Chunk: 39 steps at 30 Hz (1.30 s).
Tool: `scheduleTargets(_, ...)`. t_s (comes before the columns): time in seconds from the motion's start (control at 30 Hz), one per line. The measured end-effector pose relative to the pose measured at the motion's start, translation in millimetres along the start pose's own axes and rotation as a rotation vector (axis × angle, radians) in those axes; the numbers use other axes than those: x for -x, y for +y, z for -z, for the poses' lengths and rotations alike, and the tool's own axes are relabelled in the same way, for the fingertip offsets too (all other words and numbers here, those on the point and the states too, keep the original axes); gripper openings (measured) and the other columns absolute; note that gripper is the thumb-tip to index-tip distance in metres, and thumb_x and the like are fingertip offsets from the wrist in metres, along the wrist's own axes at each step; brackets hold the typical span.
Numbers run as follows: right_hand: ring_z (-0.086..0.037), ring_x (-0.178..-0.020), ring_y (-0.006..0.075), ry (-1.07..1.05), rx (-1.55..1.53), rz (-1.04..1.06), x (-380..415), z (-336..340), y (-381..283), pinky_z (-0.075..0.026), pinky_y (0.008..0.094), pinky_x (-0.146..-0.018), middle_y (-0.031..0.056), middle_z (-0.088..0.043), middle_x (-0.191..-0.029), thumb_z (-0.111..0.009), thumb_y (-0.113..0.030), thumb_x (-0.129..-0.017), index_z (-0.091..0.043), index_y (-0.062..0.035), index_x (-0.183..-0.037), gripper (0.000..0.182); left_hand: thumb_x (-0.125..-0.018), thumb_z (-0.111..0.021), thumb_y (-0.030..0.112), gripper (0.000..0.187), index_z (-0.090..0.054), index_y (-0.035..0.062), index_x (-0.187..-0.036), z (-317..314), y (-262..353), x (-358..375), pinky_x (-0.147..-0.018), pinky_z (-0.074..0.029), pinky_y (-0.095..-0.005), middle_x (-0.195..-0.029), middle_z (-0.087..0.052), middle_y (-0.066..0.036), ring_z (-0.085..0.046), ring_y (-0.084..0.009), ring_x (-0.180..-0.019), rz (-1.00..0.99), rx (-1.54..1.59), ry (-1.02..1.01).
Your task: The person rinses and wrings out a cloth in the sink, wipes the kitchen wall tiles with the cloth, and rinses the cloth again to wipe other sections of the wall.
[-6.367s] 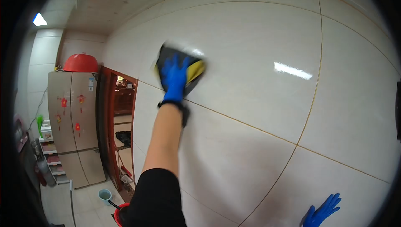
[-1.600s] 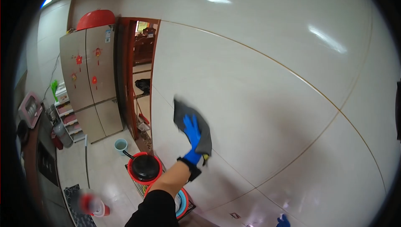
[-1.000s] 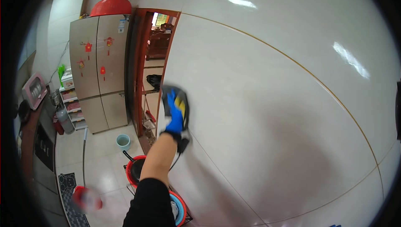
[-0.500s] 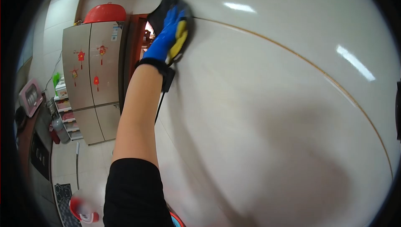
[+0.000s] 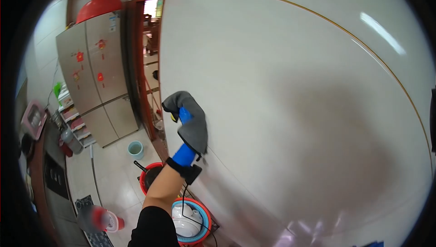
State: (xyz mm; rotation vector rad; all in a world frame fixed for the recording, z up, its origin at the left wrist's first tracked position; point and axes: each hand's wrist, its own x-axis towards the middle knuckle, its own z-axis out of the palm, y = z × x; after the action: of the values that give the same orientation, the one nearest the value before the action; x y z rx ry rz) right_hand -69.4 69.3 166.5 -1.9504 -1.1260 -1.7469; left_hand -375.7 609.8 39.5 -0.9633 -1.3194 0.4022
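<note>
Cloth: my gray rag, soft and folded, lies flat against the glossy white tiled wall.
Left hand: my blue-gloved hand grips the rag.
Right hand: out of frame.
Room: red door frame, steel fridge, tiled floor, red basins below.

We wear a bright blue glove on our left hand, a black wrist strap and a black short sleeve.
</note>
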Motion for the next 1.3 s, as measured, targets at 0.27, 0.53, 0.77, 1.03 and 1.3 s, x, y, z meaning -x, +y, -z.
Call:
scheduleTargets(0.27,-0.007,-0.136,0.0433,-0.073,-0.482,-0.178,20.6,17.7,9.7,0.0,0.0583,-0.106,0.0229,-0.02,-0.146,-0.044,-0.043,-0.09,-0.037,-0.0049,-0.135,0.06,-0.074,-0.066,0.045,0.05,-0.06,0.0018,-0.097,184.1,-134.6,72.0,-0.08,-0.044,-0.038,-0.092,-0.056,-0.013,-0.055,-0.0291,-0.091,1.507,-2.574,-0.339)
scheduleTargets(0.53,-0.012,-0.135,0.0459,0.11,-0.551,-0.456,60.3,106.9,32.9,-0.011,0.0569,-0.106,0.023,-0.029,-0.142,-0.044,-0.016,-0.087,-0.057,-0.0021,-0.113,0.033,-0.081,-0.063,0.029,0.034,-0.058,0.0094,-0.109,369.1,-288.5,171.8,-0.089,-0.042,-0.0414,-0.105,-0.056,-0.011,-0.053,-0.0298,-0.101,1.142,-2.883,-1.433)
scheduleTargets(0.77,-0.026,-0.132,0.0411,-0.014,-0.362,-0.699,96.4,187.7,78.0,-0.019,0.0511,-0.107,0.0219,-0.04,-0.136,-0.041,-0.008,-0.084,-0.06,-0.0007,-0.106,0.03,-0.087,-0.052,0.012,0.033,-0.05,0.0026,-0.119,541.2,-307.5,309.6,-0.097,-0.038,-0.0312,-0.12,-0.052,-0.009,-0.048,-0.0211,-0.112,1.442,-2.147,0.168)
scheduleTargets(1.03,-0.036,-0.128,0.0349,-0.049,-0.172,-0.944,186.8,297.9,100.2,-0.026,0.0452,-0.106,0.0173,-0.048,-0.13,-0.041,-0.011,-0.09,-0.059,-0.0017,-0.111,0.029,-0.085,-0.053,0.011,0.012,-0.064,0.0072,-0.088,647.4,-330.6,378.2,-0.08,-0.046,-0.034,-0.09,-0.063,-0.009,-0.059,-0.022,-0.09,1.744,-1.904,-0.746)
scheduleTargets(1.3,-0.042,-0.123,0.027,0.001,-0.46,-1.389,258.8,321.0,83.8,-0.029,0.0356,-0.104,0.0155,-0.048,-0.13,-0.042,-0.005,-0.089,-0.057,0.0003,-0.115,0.031,-0.087,-0.056,0.03,0.048,-0.047,-0.0018,-0.122,548.4,-358.7,417.9,-0.092,-0.045,-0.0382,-0.114,-0.057,-0.015,-0.057,-0.0271,-0.103,1.374,-1.013,1.314)
